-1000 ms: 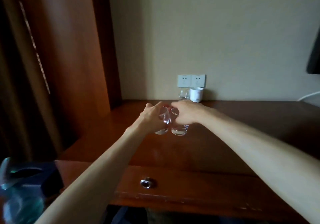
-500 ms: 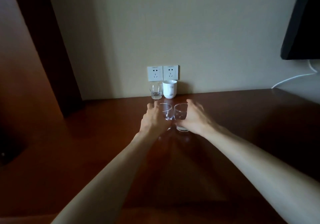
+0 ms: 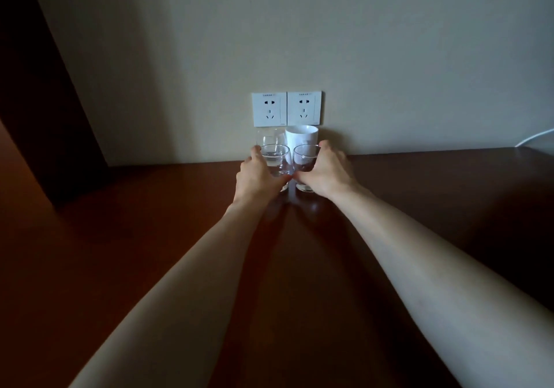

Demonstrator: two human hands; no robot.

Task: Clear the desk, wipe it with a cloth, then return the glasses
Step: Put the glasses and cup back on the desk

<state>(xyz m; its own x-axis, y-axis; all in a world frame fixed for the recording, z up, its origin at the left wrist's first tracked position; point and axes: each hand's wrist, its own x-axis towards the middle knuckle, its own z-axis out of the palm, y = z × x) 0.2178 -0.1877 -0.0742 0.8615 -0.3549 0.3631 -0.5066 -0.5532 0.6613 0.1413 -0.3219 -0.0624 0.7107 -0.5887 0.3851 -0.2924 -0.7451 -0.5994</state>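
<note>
Holding one glass each, the left hand (image 3: 257, 177) and right hand (image 3: 325, 174) grip the left glass (image 3: 277, 159) and right glass (image 3: 304, 162) on the brown surface (image 3: 120, 252); a white cup (image 3: 301, 135) and wall plugs (image 3: 287, 108) sit behind.

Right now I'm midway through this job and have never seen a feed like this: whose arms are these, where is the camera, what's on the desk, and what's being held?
There is no machine here: these are a person's two bare arms, filmed by one wide-angle camera worn on their head, looking forward and down. The left hand grips a clear glass with some water in it; the right hand grips a second clear glass. Both glasses sit low over the dark wooden desk, near the wall. Behind them stand a third glass and a white mug, below two wall sockets. A white cable shows at far right.
</note>
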